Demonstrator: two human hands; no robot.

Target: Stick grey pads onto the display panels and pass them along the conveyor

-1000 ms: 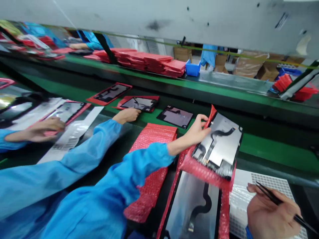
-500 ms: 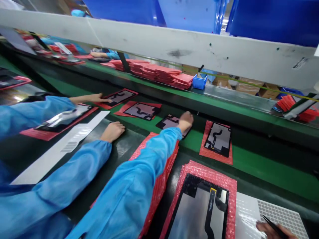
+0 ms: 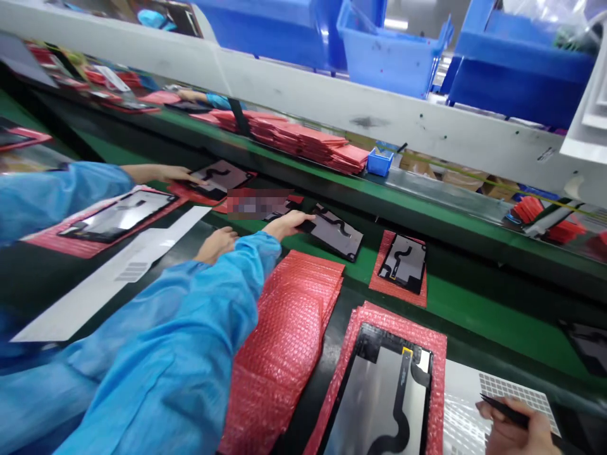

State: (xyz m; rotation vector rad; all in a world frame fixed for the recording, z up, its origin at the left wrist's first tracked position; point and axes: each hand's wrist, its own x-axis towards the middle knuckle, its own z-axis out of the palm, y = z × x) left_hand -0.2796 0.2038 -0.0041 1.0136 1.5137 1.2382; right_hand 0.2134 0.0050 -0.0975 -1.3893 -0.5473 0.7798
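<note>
Under a grey shelf [image 3: 303, 91] with blue bins [image 3: 386, 63], a green belt [image 3: 455, 278] runs along the dark bench, and flat panels lie on it. The person's left hand [image 3: 289, 224] reaches across to the dark panel [image 3: 336, 237], which is at the belt, between a bare-looking stretch of green and the red sleeves of the neighbouring pieces. The fingers of this hand appear to pinch the panel by its left corner; the thumb is hard to see, and I cannot tell whether this corner is lifted. The right hand [image 3: 515, 439] has its fingers closed around black tweezers [image 3: 516, 415], above a white sheet [image 3: 467, 379] with small squares. Nearer, a larger-looking panel [image 3: 374, 385] rests on red bubble wrap, beside a pile of red bubble sleeves [image 3: 289, 316]. A co-worker's hand touches another panel farther left. I judge the pinched panel to be light, thin and stiff, with a smooth face which may slip, and probably fragile if it is bent or knocked. The black curved strip on its back seems softer and could catch a finger. It would be safer to hold the panel by opposite edges, without pressing the middle.
</note>
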